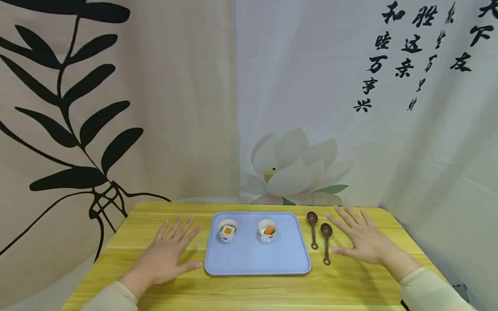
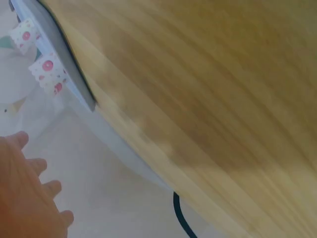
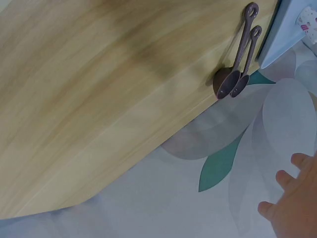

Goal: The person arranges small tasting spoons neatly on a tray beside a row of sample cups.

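My left hand (image 1: 165, 255) is spread, palm down, just left of the blue tray (image 1: 256, 264), and holds nothing. On the right, my right hand (image 1: 363, 239) also has its fingers straight and spread, beside two brown measuring spoons. The farther spoon (image 1: 312, 218) and the nearer spoon (image 1: 326, 231) lie on the table between the tray and that hand. Two patterned paper cups stand on the tray: the left cup (image 1: 228, 236) contains a white piece with a yellow-orange square, and the right cup (image 1: 267, 236) contains an orange piece with something white.
The wooden table (image 1: 256, 293) carries everything. Behind it hangs a pale curtain (image 1: 186, 108) with a dark leafy plant print, a lotus and brush writing. The table's far edge runs close behind the tray. A dark thin object (image 1: 461, 287) shows beyond the right edge.
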Tool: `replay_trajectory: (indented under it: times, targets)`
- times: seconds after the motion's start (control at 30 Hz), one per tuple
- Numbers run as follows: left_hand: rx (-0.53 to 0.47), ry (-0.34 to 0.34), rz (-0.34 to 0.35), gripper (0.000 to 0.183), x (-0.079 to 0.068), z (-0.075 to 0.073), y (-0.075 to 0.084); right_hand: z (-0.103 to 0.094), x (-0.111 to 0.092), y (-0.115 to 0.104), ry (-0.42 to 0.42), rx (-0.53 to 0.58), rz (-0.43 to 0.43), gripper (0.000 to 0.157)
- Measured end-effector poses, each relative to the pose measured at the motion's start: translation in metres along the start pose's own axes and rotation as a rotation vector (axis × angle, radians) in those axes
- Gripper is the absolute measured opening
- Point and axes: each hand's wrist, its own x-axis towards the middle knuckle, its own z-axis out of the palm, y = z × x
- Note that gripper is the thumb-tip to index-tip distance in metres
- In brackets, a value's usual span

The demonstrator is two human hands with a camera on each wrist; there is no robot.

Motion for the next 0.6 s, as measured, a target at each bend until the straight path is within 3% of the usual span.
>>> replay_trajectory:
  times: [0.6]
  targets:
    - [-0.066,-0.057,-0.042,0.088,0.003,0.008,0.016,0.016,0.004,-0.014,-0.02,0.049,0.02,0.089]
